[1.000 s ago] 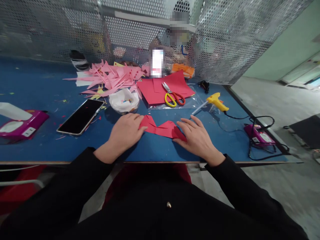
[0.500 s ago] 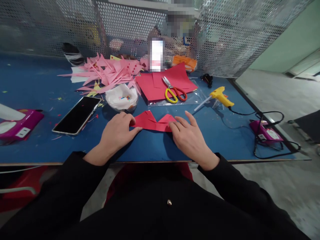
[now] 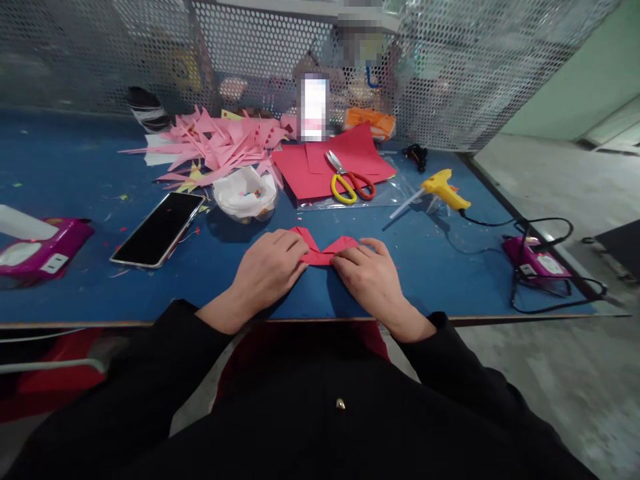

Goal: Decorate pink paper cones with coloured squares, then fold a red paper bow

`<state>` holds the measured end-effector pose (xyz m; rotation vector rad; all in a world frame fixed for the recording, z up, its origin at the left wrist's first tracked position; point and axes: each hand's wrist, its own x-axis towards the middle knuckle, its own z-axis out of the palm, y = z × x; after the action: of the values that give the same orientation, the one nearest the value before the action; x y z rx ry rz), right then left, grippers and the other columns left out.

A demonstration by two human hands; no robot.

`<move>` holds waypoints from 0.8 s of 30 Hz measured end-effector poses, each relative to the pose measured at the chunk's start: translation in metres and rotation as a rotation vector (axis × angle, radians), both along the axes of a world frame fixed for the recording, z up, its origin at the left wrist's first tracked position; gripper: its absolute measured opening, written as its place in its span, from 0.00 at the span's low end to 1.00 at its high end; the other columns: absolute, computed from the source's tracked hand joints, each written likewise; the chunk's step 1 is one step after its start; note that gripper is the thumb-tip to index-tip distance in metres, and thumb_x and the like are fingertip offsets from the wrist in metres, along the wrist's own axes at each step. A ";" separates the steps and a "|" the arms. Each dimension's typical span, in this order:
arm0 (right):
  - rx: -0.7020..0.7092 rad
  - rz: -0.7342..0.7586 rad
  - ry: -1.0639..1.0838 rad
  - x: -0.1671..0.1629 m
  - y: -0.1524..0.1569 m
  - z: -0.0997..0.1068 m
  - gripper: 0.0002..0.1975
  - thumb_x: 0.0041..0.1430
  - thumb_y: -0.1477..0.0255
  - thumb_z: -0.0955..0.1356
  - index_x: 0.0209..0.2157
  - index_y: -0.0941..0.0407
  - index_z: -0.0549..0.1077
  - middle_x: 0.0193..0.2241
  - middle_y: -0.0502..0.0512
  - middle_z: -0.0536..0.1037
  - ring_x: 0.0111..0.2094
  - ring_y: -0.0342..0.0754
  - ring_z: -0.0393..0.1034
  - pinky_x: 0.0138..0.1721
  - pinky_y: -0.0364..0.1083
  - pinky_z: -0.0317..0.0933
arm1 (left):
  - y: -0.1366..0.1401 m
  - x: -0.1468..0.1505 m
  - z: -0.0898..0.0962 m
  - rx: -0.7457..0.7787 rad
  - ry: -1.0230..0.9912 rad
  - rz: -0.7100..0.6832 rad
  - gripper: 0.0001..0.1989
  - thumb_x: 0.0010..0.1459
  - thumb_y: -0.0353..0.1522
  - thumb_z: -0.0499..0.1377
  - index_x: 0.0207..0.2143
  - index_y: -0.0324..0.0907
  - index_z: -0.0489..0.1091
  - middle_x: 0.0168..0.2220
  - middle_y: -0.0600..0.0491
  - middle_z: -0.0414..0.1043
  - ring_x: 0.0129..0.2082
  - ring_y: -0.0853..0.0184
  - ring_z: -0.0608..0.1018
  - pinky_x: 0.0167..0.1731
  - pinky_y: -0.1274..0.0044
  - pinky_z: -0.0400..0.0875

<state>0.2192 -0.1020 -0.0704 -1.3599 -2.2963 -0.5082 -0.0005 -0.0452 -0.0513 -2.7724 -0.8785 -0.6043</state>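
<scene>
Evidently creasing: red paper between two hands

Nearest: left hand [image 3: 273, 260], fingers curled down on the left part of the paper [image 3: 316, 257], appears to grip it. Right hand [image 3: 370, 273], fingers bent, tips on the right part; thumb side hidden, cannot tell whether it pinches or just presses. Paper lies near the table's [image 3: 300, 303] near edge: two peaks, a notch between, lower edge roughly straight.

Step, as judged: shaping or setting folds. Best done flat on the table, one side pinned while the other is pressed; match the peaks before pressing hard, run the crease outward from the notch, where a tear seems likeliest.

Farther: phone [image 3: 157, 230] and bowl [image 3: 239, 205] to the left, glue gun [image 3: 445, 190] right. Beyond, scissors [image 3: 355, 183] on red sheets [image 3: 300, 180]; pink strips [image 3: 225, 147] heaped beside. Mesh [image 3: 260, 53] behind.
</scene>
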 end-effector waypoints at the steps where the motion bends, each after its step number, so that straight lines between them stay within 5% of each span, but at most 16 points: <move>1: -0.005 0.006 0.037 0.003 -0.003 0.000 0.10 0.69 0.76 0.66 0.37 0.53 0.79 0.35 0.49 0.84 0.34 0.46 0.72 0.54 0.51 0.56 | -0.002 0.002 0.000 0.024 0.007 -0.028 0.05 0.65 0.31 0.58 0.38 0.38 0.72 0.39 0.46 0.75 0.39 0.56 0.75 0.38 0.67 0.69; 9: -0.098 0.051 0.165 0.019 -0.021 0.004 0.10 0.70 0.73 0.65 0.40 0.53 0.80 0.38 0.50 0.85 0.37 0.47 0.75 0.53 0.50 0.58 | -0.017 0.011 -0.002 0.105 -0.037 -0.168 0.08 0.67 0.29 0.56 0.35 0.40 0.74 0.35 0.51 0.77 0.36 0.61 0.76 0.37 0.70 0.67; 16: -0.197 0.038 0.288 0.010 -0.025 0.005 0.08 0.68 0.75 0.66 0.42 0.54 0.79 0.41 0.53 0.84 0.41 0.49 0.75 0.49 0.51 0.60 | -0.024 0.012 -0.007 0.140 -0.009 -0.145 0.08 0.66 0.26 0.56 0.34 0.39 0.74 0.32 0.52 0.77 0.34 0.61 0.76 0.37 0.70 0.66; 24: -0.349 -0.095 0.506 -0.005 -0.023 0.004 0.07 0.64 0.76 0.70 0.33 0.53 0.78 0.34 0.50 0.81 0.38 0.49 0.74 0.42 0.49 0.55 | -0.026 0.017 -0.008 -0.157 -0.135 -0.041 0.09 0.67 0.30 0.57 0.35 0.41 0.76 0.35 0.52 0.79 0.37 0.61 0.78 0.35 0.70 0.65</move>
<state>0.2146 -0.1245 -0.0659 -1.5454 -1.9579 0.2102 0.0162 -0.0707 -0.0591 -2.9242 -0.9353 -0.7684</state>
